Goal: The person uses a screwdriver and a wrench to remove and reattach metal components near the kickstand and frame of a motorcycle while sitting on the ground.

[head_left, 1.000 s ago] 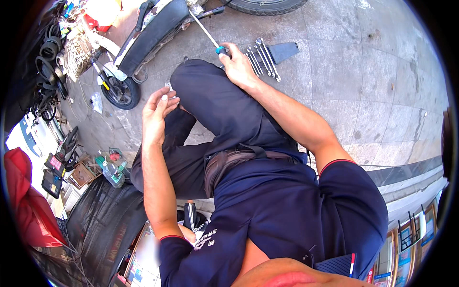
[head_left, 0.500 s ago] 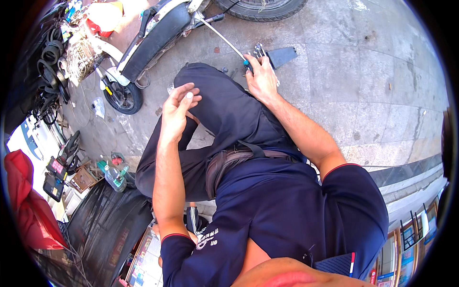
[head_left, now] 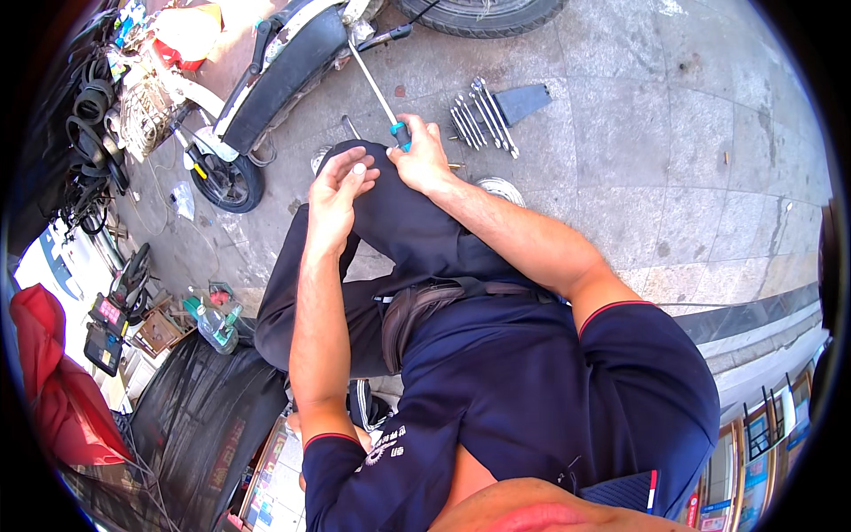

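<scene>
Wrenches (head_left: 495, 116) beside grey panel (head_left: 525, 103) — right fingers (head_left: 411, 122) around screwdriver (head_left: 376, 89), left fingers (head_left: 347, 158) loosely apart, trousered knee (head_left: 386, 175) between

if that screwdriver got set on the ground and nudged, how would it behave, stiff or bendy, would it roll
The screwdriver would probably stay stiff, since its long shaft looks straight and metallic. It might pivot rather than slide evenly, as the handle is thicker than the shaft. It may roll somewhat, because the handle looks roundish.

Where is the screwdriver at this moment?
In the head view, the screwdriver is at upper centre, in the right hand, left of the wrenches.
</scene>
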Tool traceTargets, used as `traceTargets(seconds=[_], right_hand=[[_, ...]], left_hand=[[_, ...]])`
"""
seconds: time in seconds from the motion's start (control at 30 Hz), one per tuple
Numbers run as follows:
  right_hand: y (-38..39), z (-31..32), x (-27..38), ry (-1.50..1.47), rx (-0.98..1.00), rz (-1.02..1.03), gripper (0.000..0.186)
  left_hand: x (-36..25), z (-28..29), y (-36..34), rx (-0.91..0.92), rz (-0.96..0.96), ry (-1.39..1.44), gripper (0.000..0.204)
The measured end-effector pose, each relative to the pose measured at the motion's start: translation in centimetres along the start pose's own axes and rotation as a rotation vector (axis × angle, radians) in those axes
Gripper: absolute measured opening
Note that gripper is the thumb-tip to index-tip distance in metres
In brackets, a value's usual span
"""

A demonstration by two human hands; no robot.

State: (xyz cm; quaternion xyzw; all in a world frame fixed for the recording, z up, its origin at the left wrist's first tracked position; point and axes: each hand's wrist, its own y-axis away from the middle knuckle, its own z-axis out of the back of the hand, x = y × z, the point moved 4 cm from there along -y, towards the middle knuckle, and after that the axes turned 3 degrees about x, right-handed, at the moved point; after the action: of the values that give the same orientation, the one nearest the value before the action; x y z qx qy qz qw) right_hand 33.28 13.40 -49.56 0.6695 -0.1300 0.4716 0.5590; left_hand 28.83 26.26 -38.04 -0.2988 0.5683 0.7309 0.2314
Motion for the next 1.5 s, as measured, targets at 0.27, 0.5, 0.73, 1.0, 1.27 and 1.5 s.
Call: traceTargets(seconds=[0.27, 0.5, 0.73, 1.0, 1.27, 1.5], right_hand=[[-0.4, -0.7, -2.7, 0.058, -0.101, 0.084, 0.057], [0.1, -2.8, -0.3, -0.196, -0.048, -0.033, 0.06], [-0.2, -3.8, 2.3, -0.229, 0.074, -0.167, 0.066], [-1.4, 2.7, 0.3, 0.083, 0.08, -0.003, 0.064], [-1.6, -0.4, -0.3, -0.103, 0.082, -0.031, 0.067], [-2.0, -2.2, -0.9, -0.121, -0.024, 0.03, 0.064]], left_hand=[[2.1, 0.1, -1.5, -0.04, 0.066, 0.043, 0.04], [3.3, 1.3, -1.0, -0.083, 0.133, 0.012, 0.039], [2.4, 1.0, -2.0, -0.085, 0.149, -0.013, 0.041], [2.7, 1.1, -1.8, -0.073, 0.151, -0.003, 0.044], [1.6, 0.2, -2.2, -0.052, 0.154, -0.024, 0.043], [2.2, 0.5, -2.9, -0.038, 0.178, -0.062, 0.045]])
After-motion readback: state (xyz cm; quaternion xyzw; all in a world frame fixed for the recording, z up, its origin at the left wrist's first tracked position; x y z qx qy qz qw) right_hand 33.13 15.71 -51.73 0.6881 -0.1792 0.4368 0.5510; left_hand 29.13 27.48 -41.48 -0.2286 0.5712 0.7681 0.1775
